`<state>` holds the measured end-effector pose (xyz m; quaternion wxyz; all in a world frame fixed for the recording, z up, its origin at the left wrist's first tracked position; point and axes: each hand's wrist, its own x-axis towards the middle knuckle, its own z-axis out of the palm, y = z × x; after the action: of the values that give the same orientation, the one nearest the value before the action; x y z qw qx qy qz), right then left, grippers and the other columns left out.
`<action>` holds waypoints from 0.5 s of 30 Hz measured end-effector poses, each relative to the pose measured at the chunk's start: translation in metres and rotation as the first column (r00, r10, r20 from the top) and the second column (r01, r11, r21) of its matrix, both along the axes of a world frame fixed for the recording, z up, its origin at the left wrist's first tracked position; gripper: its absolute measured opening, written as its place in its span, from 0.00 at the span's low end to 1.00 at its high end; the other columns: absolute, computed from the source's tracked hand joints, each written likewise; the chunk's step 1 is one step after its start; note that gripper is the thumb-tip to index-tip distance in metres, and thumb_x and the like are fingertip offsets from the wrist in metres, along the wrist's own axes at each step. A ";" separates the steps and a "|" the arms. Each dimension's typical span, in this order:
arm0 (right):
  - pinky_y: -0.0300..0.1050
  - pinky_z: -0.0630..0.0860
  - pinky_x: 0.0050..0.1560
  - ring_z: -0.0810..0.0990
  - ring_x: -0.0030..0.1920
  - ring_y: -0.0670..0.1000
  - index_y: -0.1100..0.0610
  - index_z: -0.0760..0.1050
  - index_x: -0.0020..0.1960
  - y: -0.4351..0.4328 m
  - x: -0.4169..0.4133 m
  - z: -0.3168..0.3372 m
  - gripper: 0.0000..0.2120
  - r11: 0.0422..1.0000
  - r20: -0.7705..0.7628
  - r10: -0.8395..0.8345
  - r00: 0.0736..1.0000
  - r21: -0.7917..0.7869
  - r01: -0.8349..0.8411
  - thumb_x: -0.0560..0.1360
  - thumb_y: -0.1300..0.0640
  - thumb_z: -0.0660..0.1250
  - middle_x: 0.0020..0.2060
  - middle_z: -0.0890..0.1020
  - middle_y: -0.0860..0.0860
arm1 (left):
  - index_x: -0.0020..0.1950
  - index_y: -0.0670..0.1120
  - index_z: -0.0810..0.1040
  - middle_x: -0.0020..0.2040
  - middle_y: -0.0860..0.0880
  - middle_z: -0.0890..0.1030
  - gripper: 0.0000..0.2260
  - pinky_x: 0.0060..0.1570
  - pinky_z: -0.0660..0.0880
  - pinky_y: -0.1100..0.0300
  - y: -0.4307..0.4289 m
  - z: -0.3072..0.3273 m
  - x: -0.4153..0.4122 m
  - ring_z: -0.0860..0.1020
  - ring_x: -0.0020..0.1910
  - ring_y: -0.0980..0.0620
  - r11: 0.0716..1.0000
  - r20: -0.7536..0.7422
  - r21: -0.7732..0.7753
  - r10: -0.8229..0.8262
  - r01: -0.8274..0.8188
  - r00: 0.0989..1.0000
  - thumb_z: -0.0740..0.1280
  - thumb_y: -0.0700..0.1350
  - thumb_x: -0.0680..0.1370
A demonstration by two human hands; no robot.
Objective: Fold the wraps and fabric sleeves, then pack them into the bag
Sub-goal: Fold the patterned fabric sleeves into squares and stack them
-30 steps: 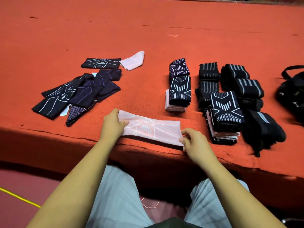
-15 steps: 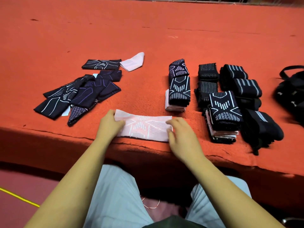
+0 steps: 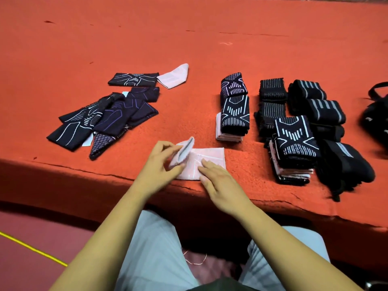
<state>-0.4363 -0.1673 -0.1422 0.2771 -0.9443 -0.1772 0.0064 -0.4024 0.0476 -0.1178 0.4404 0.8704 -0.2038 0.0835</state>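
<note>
A pink fabric sleeve (image 3: 210, 156) lies near the front edge of the orange surface (image 3: 210, 49). My left hand (image 3: 159, 166) grips its left end and holds that end lifted and curled over toward the right. My right hand (image 3: 218, 177) presses flat on the sleeve's middle with straight fingers. Several unfolded dark sleeves (image 3: 105, 116) lie in a loose pile at the left, with another dark sleeve (image 3: 134, 78) and a pink sleeve (image 3: 174, 76) behind them. Folded stacks (image 3: 235, 108) (image 3: 294, 143) and rolled black wraps (image 3: 319, 106) sit at the right. The black bag (image 3: 378, 122) is at the right edge.
The surface's front edge (image 3: 231, 196) runs just below my hands, with my knees in light trousers under it. A yellow line (image 3: 31, 248) crosses the floor at lower left. Bare orange surface stretches behind the piles.
My left hand has lifted the sleeve's left end and brought it rightward over the middle. My right hand has moved from the right end to press on the middle. The sleeve looks shorter.
</note>
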 end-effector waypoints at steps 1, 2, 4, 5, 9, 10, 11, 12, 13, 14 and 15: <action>0.41 0.52 0.77 0.63 0.76 0.50 0.56 0.71 0.72 0.000 -0.001 -0.001 0.25 1.000 -0.002 -0.004 1.000 0.007 0.004 0.80 0.47 0.53 0.74 0.68 0.53 | 0.71 0.44 0.75 0.67 0.48 0.72 0.28 0.68 0.62 0.71 0.000 -0.008 0.002 0.70 0.67 0.60 0.998 -0.017 0.051 -0.040 0.041 0.999 0.65 0.55 0.74; 0.42 0.52 0.77 0.63 0.76 0.50 0.56 0.71 0.72 0.000 -0.002 -0.002 0.25 1.000 0.000 -0.012 1.000 0.011 0.012 0.80 0.47 0.53 0.74 0.68 0.53 | 0.73 0.44 0.72 0.73 0.48 0.68 0.29 0.72 0.56 0.70 -0.001 -0.015 0.003 0.65 0.73 0.57 0.990 -0.038 0.111 -0.079 0.083 0.996 0.63 0.55 0.74; 0.40 0.51 0.76 0.63 0.76 0.49 0.56 0.71 0.72 0.001 -0.002 -0.003 0.24 0.999 -0.001 -0.033 0.999 0.027 0.033 0.80 0.48 0.53 0.74 0.69 0.52 | 0.76 0.44 0.68 0.78 0.47 0.62 0.30 0.76 0.52 0.64 -0.002 -0.031 0.006 0.57 0.79 0.52 0.952 -0.008 0.273 -0.142 0.138 0.990 0.60 0.54 0.75; 0.39 0.51 0.76 0.64 0.75 0.49 0.56 0.71 0.72 0.002 -0.002 -0.003 0.24 0.998 0.000 -0.042 0.999 0.038 0.042 0.80 0.48 0.54 0.74 0.70 0.52 | 0.76 0.44 0.68 0.79 0.46 0.61 0.29 0.77 0.53 0.58 -0.002 -0.038 0.007 0.55 0.79 0.49 0.926 0.034 0.350 -0.161 0.139 0.986 0.59 0.53 0.76; 0.39 0.54 0.75 0.67 0.74 0.50 0.58 0.73 0.70 0.001 -0.002 -0.005 0.20 0.996 0.019 -0.064 0.998 0.070 0.063 0.81 0.52 0.57 0.72 0.72 0.52 | 0.76 0.47 0.68 0.79 0.49 0.61 0.28 0.77 0.54 0.52 0.000 -0.042 0.007 0.55 0.79 0.50 0.891 0.078 0.446 -0.138 0.089 0.987 0.58 0.54 0.77; 0.40 0.56 0.75 0.68 0.73 0.51 0.58 0.73 0.69 0.002 0.000 -0.004 0.20 0.994 0.025 -0.075 0.997 0.077 0.073 0.81 0.52 0.57 0.71 0.73 0.53 | 0.76 0.47 0.68 0.79 0.49 0.61 0.28 0.77 0.53 0.55 0.000 -0.042 0.007 0.55 0.79 0.51 0.892 0.078 0.444 -0.136 0.088 0.988 0.58 0.55 0.77; 0.43 0.59 0.74 0.70 0.71 0.51 0.57 0.74 0.69 0.003 0.001 -0.003 0.20 0.994 0.031 -0.087 0.996 0.076 0.084 0.80 0.52 0.57 0.69 0.74 0.53 | 0.77 0.46 0.68 0.79 0.49 0.61 0.29 0.77 0.52 0.57 -0.001 -0.042 0.007 0.55 0.79 0.51 0.893 0.076 0.441 -0.133 0.086 0.988 0.57 0.55 0.77; 0.45 0.63 0.73 0.71 0.70 0.52 0.56 0.74 0.68 0.006 0.003 -0.002 0.21 0.994 0.044 -0.097 0.994 0.060 0.094 0.80 0.50 0.56 0.68 0.76 0.52 | 0.77 0.46 0.67 0.79 0.49 0.61 0.29 0.77 0.53 0.57 -0.003 -0.042 0.007 0.55 0.79 0.51 0.894 0.072 0.442 -0.122 0.078 0.990 0.57 0.56 0.77; 0.48 0.66 0.71 0.72 0.68 0.52 0.54 0.73 0.68 0.008 0.005 -0.001 0.21 0.994 0.061 -0.104 0.993 0.032 0.102 0.79 0.49 0.54 0.66 0.77 0.51 | 0.77 0.45 0.67 0.79 0.49 0.61 0.30 0.77 0.55 0.54 -0.005 -0.042 0.008 0.55 0.79 0.51 0.891 0.070 0.450 -0.102 0.060 0.992 0.55 0.57 0.77; 0.50 0.68 0.69 0.73 0.67 0.52 0.53 0.73 0.68 0.012 0.006 0.000 0.22 0.994 0.080 -0.112 0.990 0.013 0.112 0.79 0.48 0.53 0.65 0.77 0.49 | 0.77 0.44 0.66 0.79 0.48 0.60 0.31 0.77 0.57 0.51 -0.008 -0.042 0.008 0.54 0.79 0.51 0.882 0.071 0.469 -0.075 0.033 0.995 0.54 0.58 0.78; 0.52 0.69 0.67 0.74 0.66 0.52 0.52 0.73 0.68 0.014 0.007 0.000 0.23 0.992 0.086 -0.130 0.988 0.018 0.129 0.79 0.47 0.51 0.64 0.78 0.48 | 0.78 0.44 0.65 0.79 0.48 0.60 0.32 0.76 0.58 0.49 -0.012 -0.043 0.007 0.54 0.79 0.50 0.870 0.078 0.493 -0.042 -0.001 0.996 0.53 0.59 0.78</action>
<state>-0.4289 -0.1535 -0.1422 0.2746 -0.9515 -0.1276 -0.0540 -0.3956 0.0360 -0.1604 0.1959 0.9472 -0.2462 0.0615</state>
